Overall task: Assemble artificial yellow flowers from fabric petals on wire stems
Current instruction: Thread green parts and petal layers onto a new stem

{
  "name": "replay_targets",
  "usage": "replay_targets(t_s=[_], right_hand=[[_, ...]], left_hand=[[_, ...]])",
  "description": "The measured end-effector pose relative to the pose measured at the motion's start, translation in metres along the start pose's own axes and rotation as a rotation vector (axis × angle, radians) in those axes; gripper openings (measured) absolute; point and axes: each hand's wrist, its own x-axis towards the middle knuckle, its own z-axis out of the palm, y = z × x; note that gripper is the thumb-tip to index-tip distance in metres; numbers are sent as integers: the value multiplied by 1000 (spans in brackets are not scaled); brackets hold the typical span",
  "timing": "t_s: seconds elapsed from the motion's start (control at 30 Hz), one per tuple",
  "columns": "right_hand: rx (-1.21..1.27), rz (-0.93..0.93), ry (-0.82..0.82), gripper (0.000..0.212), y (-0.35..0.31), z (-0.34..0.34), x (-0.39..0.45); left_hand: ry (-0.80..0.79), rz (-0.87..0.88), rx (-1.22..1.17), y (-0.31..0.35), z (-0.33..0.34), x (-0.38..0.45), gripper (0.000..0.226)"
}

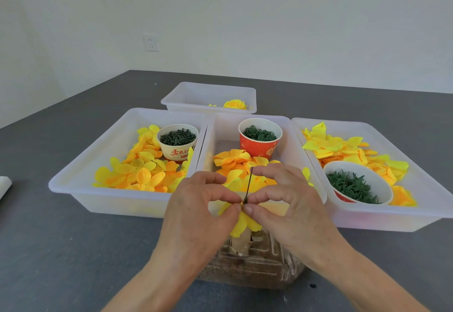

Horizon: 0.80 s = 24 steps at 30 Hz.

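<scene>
A thin dark wire stem (pixel 249 184) stands upright in front of the middle tray. Yellow fabric petals (pixel 246 224) are threaded on its lower part. My left hand (pixel 196 213) and my right hand (pixel 286 201) meet at the stem, thumbs and forefingers pinching the petals where the wire passes through. Below the petals the stem goes into a pale holder (pixel 241 243) on a clear container of brown grains (pixel 247 270). Loose yellow and orange petals fill the left tray (pixel 137 171), the middle tray (pixel 235 162) and the right tray (pixel 343 149).
A white cup (pixel 177 141), a red cup (pixel 259 137) and a white bowl (pixel 358 184) hold small green parts. A far tray (pixel 208 95) holds a finished yellow flower (pixel 235 104). The grey table (pixel 61 250) meets a white wall with a socket (pixel 151 42).
</scene>
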Motion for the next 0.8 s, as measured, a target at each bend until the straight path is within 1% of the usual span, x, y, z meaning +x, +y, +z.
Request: replay_targets(t_s=[0.1, 0.23, 0.3, 0.37, 0.43, 0.53, 0.6, 0.7, 0.8], right_hand=[[-52, -16, -52, 13, -1, -3, 3], [-74, -3, -101, 15, -6, -6, 5], [-26, 20, -98, 17, -9, -10, 6], [33, 39, -61, 17, -9, -16, 7], [40, 43, -35, 19, -9, -21, 8], [37, 55, -45, 19, -10, -23, 9], [53, 67, -72, 17, -12, -23, 8], [93, 72, -102, 18, -14, -19, 7], [97, 80, -107, 21, -13, -14, 6]], left_hand=[[-3, 66, 78, 0, -1, 0, 20], [-58, 82, 182, 1, -2, 1, 16], [-44, 48, 94, 1, -7, 3, 19], [-18, -2, -35, -1, -14, 7, 21], [21, -61, -116, -5, -20, 10, 22], [69, -149, -194, -10, -23, 15, 25], [39, -209, -277, -12, -22, 17, 20], [-62, -282, -397, -11, -17, 16, 9], [-151, -261, -400, -8, -10, 10, 11]])
